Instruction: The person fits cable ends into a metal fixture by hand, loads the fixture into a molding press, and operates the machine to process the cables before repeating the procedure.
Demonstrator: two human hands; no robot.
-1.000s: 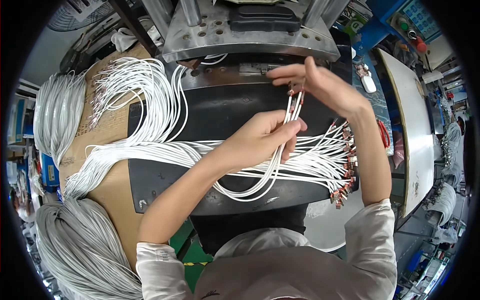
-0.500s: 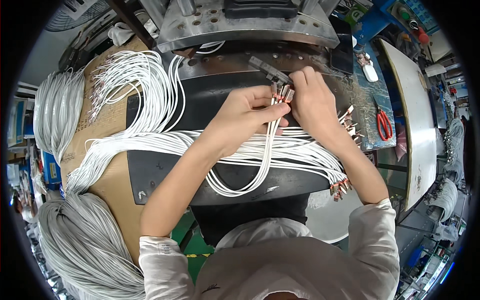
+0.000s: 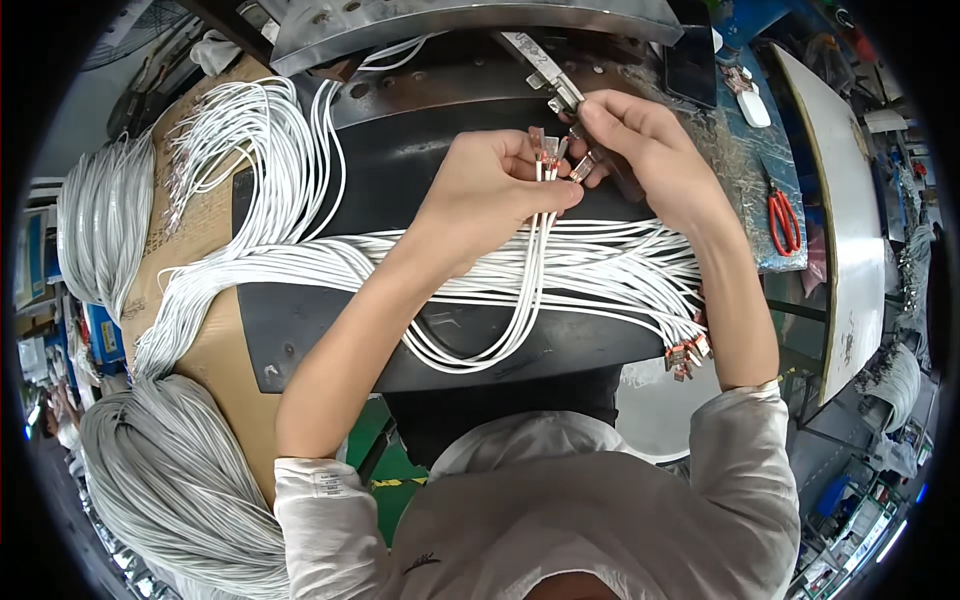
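Note:
My left hand is closed around several white cables, just below their copper-coloured end terminals. From there the cables hang in a loop toward me. My right hand grips a narrow metal bar fixture with small blocks along it, thumb on its upper face. The bar slants from the machine down under my right fingers. One terminal sits between the two hands, close to the bar; my fingers partly hide whether it touches. Beneath my hands, a thick bundle of white cables lies across the black work surface.
A heavy metal machine plate overhangs the far edge. Cable coils and a fanned bundle lie on cardboard at left. Red-handled pliers and a white mouse-shaped object rest on the blue bench at right.
My right hand has taken hold of the bar and tilted it, so its lighter face shows. The held terminals have spread apart slightly. The whole view has shifted a little.

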